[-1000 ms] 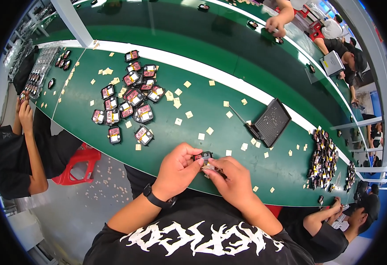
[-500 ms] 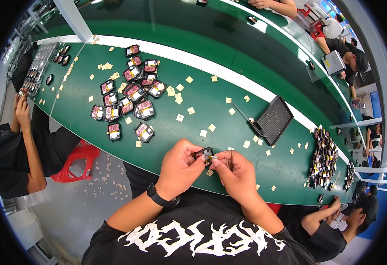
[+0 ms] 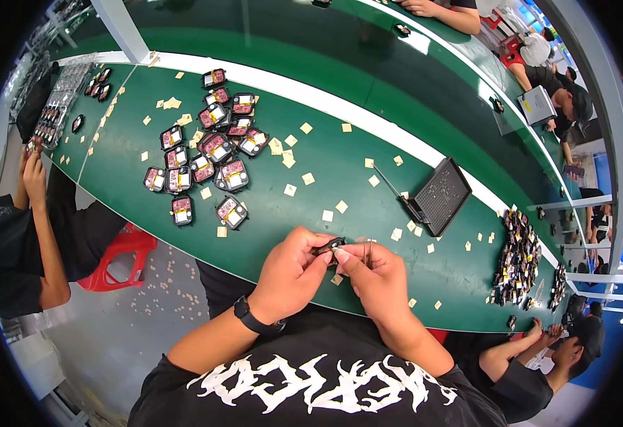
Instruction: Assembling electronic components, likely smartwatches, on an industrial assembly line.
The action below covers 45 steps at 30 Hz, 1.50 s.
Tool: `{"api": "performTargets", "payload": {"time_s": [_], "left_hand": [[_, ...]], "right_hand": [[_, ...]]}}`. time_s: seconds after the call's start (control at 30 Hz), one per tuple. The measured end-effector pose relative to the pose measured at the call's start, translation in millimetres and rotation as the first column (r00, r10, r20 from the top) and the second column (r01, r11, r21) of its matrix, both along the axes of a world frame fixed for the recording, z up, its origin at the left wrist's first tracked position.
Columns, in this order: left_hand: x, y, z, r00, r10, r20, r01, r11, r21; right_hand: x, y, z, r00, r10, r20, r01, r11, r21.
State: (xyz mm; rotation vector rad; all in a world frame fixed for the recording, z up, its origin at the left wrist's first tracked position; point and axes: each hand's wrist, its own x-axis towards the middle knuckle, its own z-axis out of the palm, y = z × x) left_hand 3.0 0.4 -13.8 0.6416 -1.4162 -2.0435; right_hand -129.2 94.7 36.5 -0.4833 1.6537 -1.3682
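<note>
Over the near edge of the table, my left hand (image 3: 288, 274) is closed on a small black-cased electronic unit (image 3: 330, 245), gripping it between thumb and fingers. My right hand (image 3: 379, 279) meets it from the other side, thumb and forefinger pinched at the unit's edge. A thin metal tool that looks like tweezers (image 3: 369, 249) pokes up between the right fingers. What the right fingertips press or pinch is too small to make out. Beyond my left hand lies a group of similar black units (image 3: 217, 148) with pink faces and white and yellow labels.
Small cream paper squares (image 3: 308, 178) are scattered across the green table (image 3: 269, 213). A black ridged tray (image 3: 443, 196) with tiny bits sits to the right, a thin rod beside it. Farther right is a dense pile of units (image 3: 518, 256). Co-workers sit on both sides; a red stool (image 3: 123, 257) stands at left.
The unit has tilted in my fingers, so its inner face shows less. Both hands have shifted only slightly, the right one a little to the left.
</note>
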Motion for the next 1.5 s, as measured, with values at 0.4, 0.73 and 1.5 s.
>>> {"api": "performTargets", "payload": {"time_s": [0.4, 0.73, 1.5], "left_hand": [[9.2, -9.1, -3.3, 0.984, -0.123, -0.131, 0.143, 0.978, 0.152], [12.9, -15.8, -4.1, 0.959, -0.199, -0.2, 0.236, 0.954, 0.186], [2.7, -8.1, 18.8, 0.961, -0.226, 0.161, 0.205, 0.969, 0.136]], "right_hand": [[-4.9, -5.8, -12.5, 0.997, -0.078, 0.027, 0.079, 0.997, -0.023], [-10.6, -5.5, -5.4, 0.993, 0.018, 0.114, -0.017, 1.0, -0.012], [-97.8, 93.1, 0.6, 0.858, -0.205, -0.47, 0.289, 0.951, 0.113]]}}
